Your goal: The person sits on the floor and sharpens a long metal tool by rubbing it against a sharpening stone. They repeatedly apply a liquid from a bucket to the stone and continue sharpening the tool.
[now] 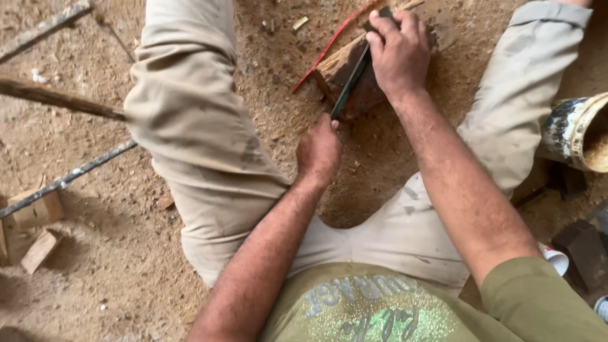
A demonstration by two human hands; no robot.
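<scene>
I sit on a sawdust-covered floor with my knees spread. A reddish-brown wood block (354,88) lies on the ground between my legs. A long dark metal file (351,79) lies slanted across its top. My left hand (318,152) is closed around the file's near end. My right hand (398,54) presses down on the file's far end and on the block. A thin red strip (329,45) runs along the block's left side.
A paint-stained bucket (579,130) lies on its side at the right edge. Dark blocks (581,250) sit near my right hip. Metal rods (69,177) and a wooden stick (57,100) cross the floor at left, with small wood offcuts (35,218) there.
</scene>
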